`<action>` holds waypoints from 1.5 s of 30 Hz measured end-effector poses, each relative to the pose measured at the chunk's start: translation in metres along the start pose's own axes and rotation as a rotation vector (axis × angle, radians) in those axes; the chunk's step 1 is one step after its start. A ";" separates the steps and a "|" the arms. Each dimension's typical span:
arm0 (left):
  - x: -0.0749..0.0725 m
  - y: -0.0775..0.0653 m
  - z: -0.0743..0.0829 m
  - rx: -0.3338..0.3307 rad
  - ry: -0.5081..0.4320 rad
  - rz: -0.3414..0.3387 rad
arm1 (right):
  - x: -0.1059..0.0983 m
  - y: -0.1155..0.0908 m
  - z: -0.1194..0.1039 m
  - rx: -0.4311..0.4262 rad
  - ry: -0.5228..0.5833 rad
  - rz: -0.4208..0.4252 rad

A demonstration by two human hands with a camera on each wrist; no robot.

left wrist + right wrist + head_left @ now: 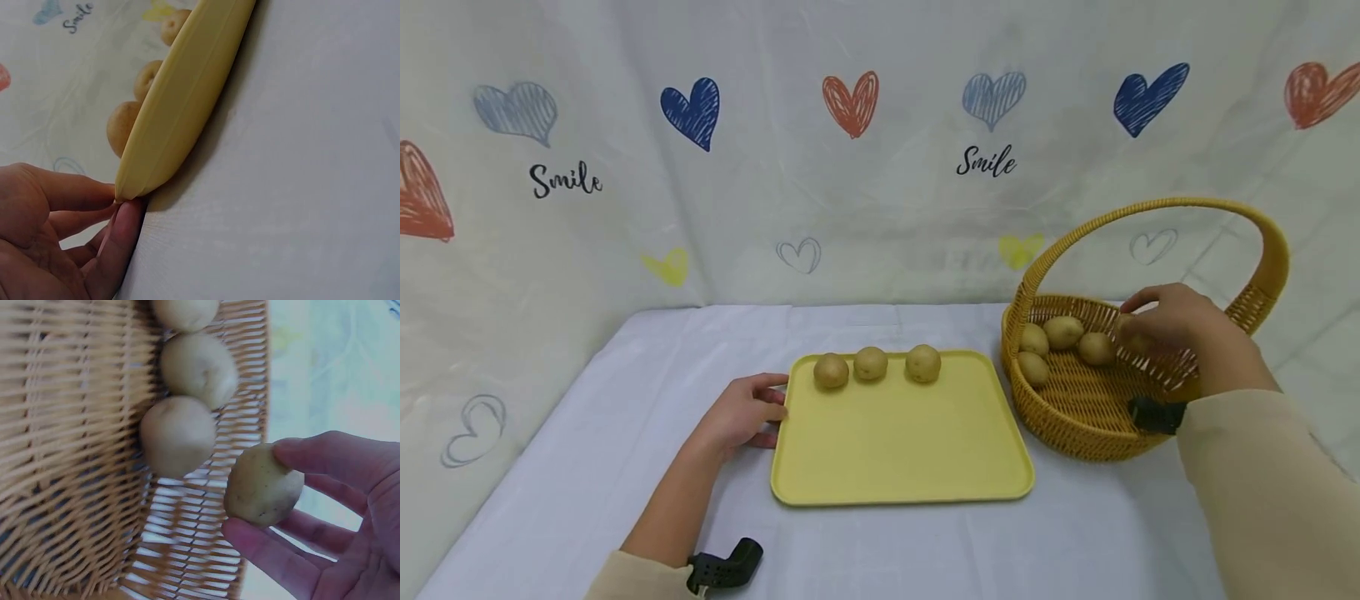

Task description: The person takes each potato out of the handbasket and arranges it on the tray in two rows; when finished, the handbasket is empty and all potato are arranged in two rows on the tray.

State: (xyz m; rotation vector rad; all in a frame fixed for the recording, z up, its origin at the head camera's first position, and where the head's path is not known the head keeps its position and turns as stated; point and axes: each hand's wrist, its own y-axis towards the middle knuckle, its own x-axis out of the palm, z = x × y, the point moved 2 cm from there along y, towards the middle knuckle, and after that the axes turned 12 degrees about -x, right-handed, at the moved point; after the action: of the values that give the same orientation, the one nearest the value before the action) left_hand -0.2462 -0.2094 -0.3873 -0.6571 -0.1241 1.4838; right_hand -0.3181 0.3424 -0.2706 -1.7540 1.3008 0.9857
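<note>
My left hand (747, 414) is at the left edge of a yellow rectangular tray (902, 442). In the left wrist view, its thumb and fingers pinch the tray's rim (181, 106). Three round brown potatoes sit in a row along the tray's far side: a left potato (831, 372), a middle potato (870, 364) and a right potato (923, 364). My right hand (1176, 321) is inside a woven wicker basket (1060, 425), under its tall handle. Between thumb and fingers it grips a potato (262, 486), near the basket's slatted wall. Several other potatoes (178, 436) lie along that wall.
The basket's arched handle (1150, 204) rises around my right forearm. A white cloth (662, 375) covers the table. Behind it hangs a pale backdrop (910, 217) printed with hearts and the word Smile. Black wrist devices (726, 567) are strapped to both arms.
</note>
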 end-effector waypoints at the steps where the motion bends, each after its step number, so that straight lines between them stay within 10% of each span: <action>1: 0.000 0.001 -0.001 0.001 0.003 -0.001 | 0.000 0.000 -0.001 0.000 0.004 0.018; 38: 0.000 0.001 -0.004 -0.020 -0.004 0.007 | 0.023 -0.023 -0.063 -0.016 0.655 0.315; 45: 0.000 0.001 -0.001 -0.010 0.001 0.008 | 0.032 -0.036 -0.067 -0.021 0.923 0.367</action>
State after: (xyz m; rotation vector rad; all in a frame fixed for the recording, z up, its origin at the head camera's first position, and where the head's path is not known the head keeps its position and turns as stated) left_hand -0.2463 -0.2094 -0.3887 -0.6674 -0.1282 1.4915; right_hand -0.2666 0.2782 -0.2661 -2.1182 2.2362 0.3232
